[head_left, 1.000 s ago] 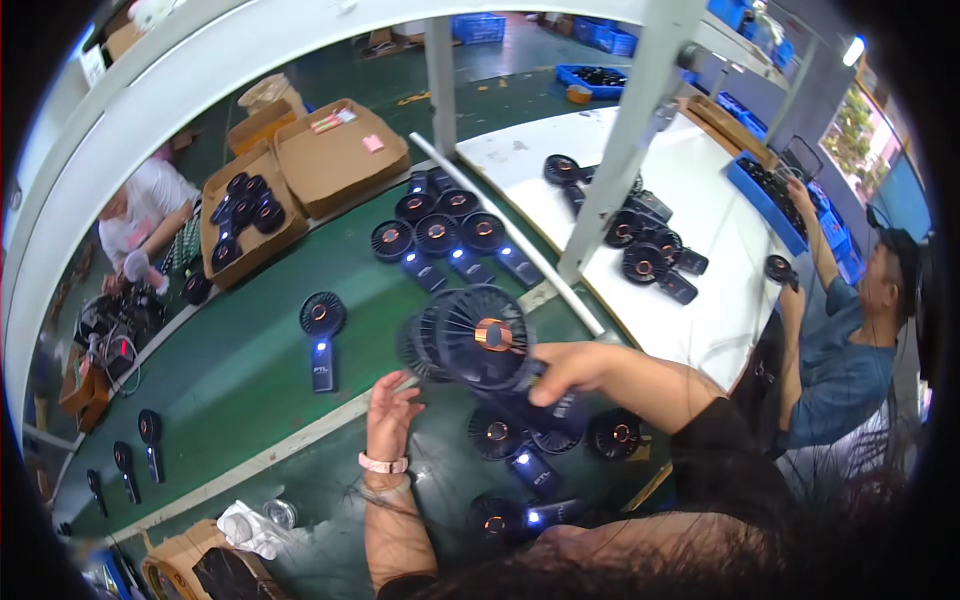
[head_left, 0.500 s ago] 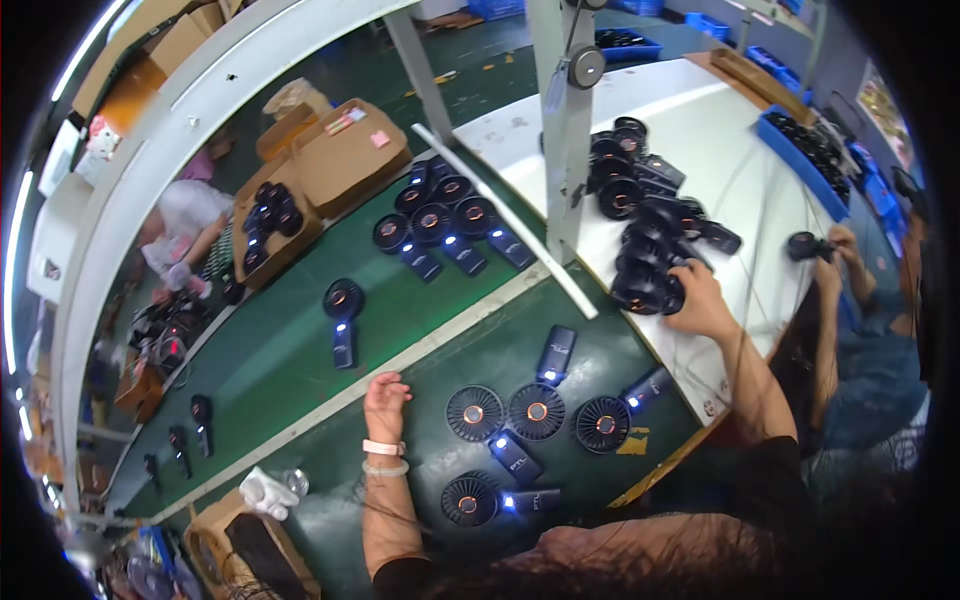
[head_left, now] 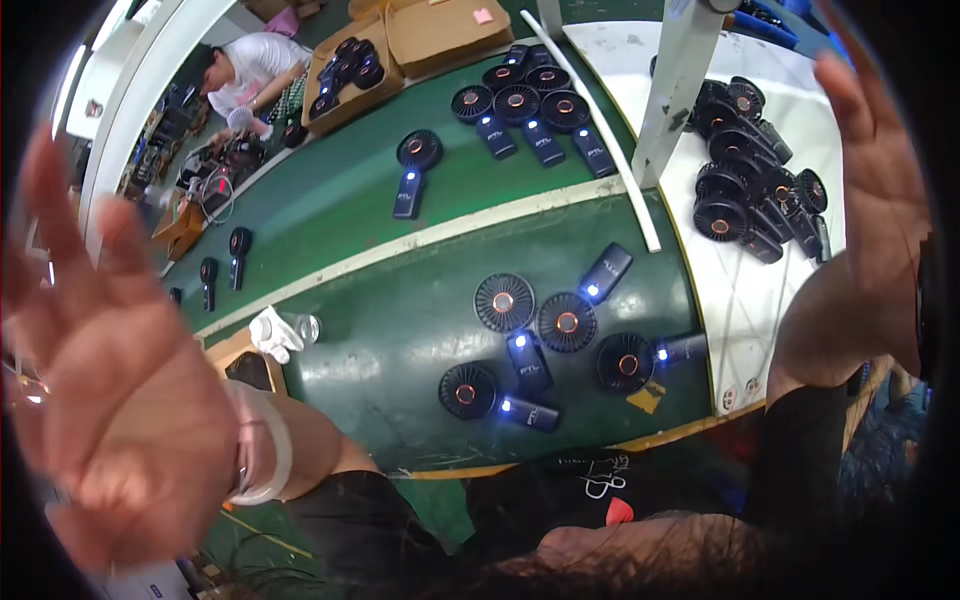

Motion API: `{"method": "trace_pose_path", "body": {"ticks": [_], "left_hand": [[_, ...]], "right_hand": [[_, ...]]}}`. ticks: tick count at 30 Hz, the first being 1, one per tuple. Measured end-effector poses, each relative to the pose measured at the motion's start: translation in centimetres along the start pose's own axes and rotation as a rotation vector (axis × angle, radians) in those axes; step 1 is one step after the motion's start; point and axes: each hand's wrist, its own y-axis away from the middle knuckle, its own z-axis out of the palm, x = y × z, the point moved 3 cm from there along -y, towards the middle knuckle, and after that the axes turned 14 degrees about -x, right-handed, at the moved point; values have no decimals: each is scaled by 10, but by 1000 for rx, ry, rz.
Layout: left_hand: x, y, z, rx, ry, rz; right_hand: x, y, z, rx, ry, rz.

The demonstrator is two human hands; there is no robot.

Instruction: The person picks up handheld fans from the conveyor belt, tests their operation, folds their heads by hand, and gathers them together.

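Observation:
My left hand (head_left: 130, 400) is raised close to the camera at the left, fingers stretched out and empty. Up at the right edge is my right hand (head_left: 868, 190), its fingers extended too, nothing visible in it; part of it is lost in the dark rim. Both stand apart from the table things. Between them on the green table lie several black handheld fans with lit white spots: an upper-left fan (head_left: 504, 303), a middle fan (head_left: 567, 322), a right fan (head_left: 625, 362) and a lower-left fan (head_left: 467, 391). Beside my right hand is a pile of similar fans (head_left: 740, 180).
The pile lies on a white table (head_left: 610, 60), past a metal post (head_left: 675, 100). Across a pale strip (head_left: 400, 242) on the green surface are more fans (head_left: 516, 104) and a cardboard box (head_left: 440, 40). A person (head_left: 250, 75) sits beyond. A white cloth-like thing (head_left: 275, 333) lies left.
Both my hands have risen toward the camera. My right hand has let go of the fans in the pile. The view has shifted, and the person at the right is no longer seen.

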Motion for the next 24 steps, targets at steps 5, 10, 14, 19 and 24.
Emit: {"method": "trace_pose_path", "body": {"ticks": [5, 10, 14, 19, 24], "left_hand": [[21, 13, -10, -4, 0, 23], [37, 40, -33, 19, 24, 32], [49, 58, -64, 57, 21, 44], [66, 64, -109, 104, -36, 65], [96, 71, -154, 115, -126, 40]], "right_hand": [[-15, -3, 18, -9, 10, -24], [-32, -10, 49, -42, 28, -17], [-34, -33, 78, -88, 24, -27], [-19, -78, 107, -146, -19, -76], [1, -111, 152, -160, -110, -116]]}}
